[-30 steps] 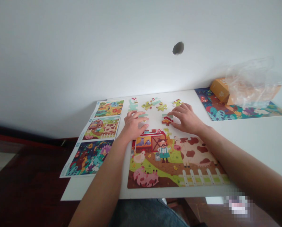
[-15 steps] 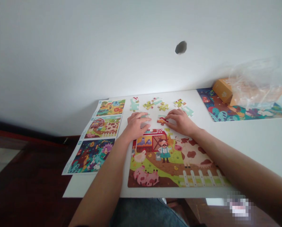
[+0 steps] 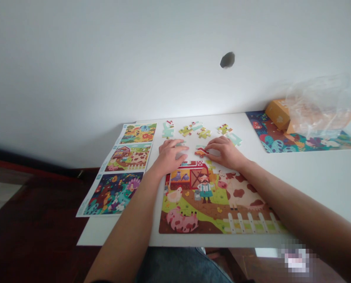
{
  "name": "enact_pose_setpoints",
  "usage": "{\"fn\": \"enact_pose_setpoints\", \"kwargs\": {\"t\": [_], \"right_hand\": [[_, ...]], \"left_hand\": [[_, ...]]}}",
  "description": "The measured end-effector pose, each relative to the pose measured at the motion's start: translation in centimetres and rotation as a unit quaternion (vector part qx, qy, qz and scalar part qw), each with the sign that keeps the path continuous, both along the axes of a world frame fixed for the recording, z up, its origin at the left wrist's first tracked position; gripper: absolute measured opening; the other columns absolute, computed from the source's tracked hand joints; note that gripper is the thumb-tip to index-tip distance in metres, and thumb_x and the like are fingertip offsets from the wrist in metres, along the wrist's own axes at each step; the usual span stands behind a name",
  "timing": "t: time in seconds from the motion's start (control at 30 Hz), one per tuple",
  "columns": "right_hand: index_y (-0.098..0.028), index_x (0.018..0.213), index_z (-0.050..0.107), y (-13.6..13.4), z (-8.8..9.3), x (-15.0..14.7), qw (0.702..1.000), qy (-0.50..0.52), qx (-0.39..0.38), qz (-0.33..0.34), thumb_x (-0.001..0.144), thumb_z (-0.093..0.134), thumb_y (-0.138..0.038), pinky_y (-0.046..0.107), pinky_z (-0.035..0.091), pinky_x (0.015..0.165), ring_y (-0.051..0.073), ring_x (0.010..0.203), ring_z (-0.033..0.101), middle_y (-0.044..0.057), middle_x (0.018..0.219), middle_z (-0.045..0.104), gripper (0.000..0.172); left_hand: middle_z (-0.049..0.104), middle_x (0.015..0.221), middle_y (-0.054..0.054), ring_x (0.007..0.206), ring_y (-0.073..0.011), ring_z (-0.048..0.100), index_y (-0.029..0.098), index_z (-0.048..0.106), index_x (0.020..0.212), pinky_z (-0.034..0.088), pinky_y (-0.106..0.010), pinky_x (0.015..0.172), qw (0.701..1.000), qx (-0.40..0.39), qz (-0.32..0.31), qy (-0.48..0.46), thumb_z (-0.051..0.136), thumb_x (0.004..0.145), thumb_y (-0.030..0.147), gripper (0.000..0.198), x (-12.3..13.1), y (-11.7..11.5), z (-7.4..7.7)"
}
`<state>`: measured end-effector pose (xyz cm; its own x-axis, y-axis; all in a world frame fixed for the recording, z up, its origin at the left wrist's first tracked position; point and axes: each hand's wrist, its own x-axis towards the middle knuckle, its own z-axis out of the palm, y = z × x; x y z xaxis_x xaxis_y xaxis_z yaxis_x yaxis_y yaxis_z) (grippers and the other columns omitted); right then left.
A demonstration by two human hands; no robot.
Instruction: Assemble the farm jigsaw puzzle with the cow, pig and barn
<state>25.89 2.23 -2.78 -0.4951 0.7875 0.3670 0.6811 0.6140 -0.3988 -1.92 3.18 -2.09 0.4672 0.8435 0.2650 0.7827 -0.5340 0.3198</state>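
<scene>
A partly assembled farm jigsaw puzzle (image 3: 193, 212) lies on the white table, with a barn, a farmer, a cow and a pig. My right hand (image 3: 227, 152) pinches a red-and-orange puzzle piece (image 3: 200, 151) between thumb and fingers, just beyond the barn's roof. At the puzzle's upper left edge, my left hand (image 3: 171, 155) rests palm down with its fingers apart. A pale bit of a piece shows near its fingertips, mostly hidden. Several loose puzzle pieces (image 3: 204, 133) lie past both hands.
A printed sheet (image 3: 113, 157) with three pictures lies at the left. On the right, a dark forest puzzle (image 3: 281, 145) lies under an orange box (image 3: 278, 112) and a clear plastic bag (image 3: 317, 106). The wall (image 3: 175, 59) borders the table's far side.
The red-and-orange piece has turned and tilted slightly in my right hand. My left hand stays almost where it was. The view has shifted a little.
</scene>
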Motion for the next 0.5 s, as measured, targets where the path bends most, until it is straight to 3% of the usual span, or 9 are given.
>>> {"fn": "enact_pose_setpoints", "kwargs": {"t": [0.23, 0.5], "right_hand": [[-0.023, 0.106, 0.074, -0.3, 0.2, -0.4, 1.000, 0.004, 0.003, 0.013, 0.093, 0.060, -0.045, 0.039, 0.041, 0.092, 0.023, 0.100, 0.059, 0.008, 0.109, 0.070, 0.028], [-0.025, 0.104, 0.073, -1.0, 1.0, -2.1, 1.000, -0.007, -0.013, 0.024, 0.095, 0.056, -0.047, 0.039, 0.039, 0.093, 0.023, 0.101, 0.057, 0.007, 0.108, 0.070, 0.029]], "left_hand": [[0.060, 0.136, -0.002, 0.127, -0.0273, 0.048, 0.030, 0.073, 0.115, 0.036, -0.048, 0.111, 1.000, 0.000, -0.009, -0.007, 0.057, 0.092, 0.030, 0.028, -0.1, 0.2, 0.1], [0.063, 0.133, 0.001, 0.121, -0.0257, 0.050, 0.033, 0.070, 0.120, 0.036, -0.047, 0.110, 0.994, -0.017, -0.105, -0.019, 0.060, 0.093, 0.033, 0.029, 0.8, -0.2, 0.9]]}}
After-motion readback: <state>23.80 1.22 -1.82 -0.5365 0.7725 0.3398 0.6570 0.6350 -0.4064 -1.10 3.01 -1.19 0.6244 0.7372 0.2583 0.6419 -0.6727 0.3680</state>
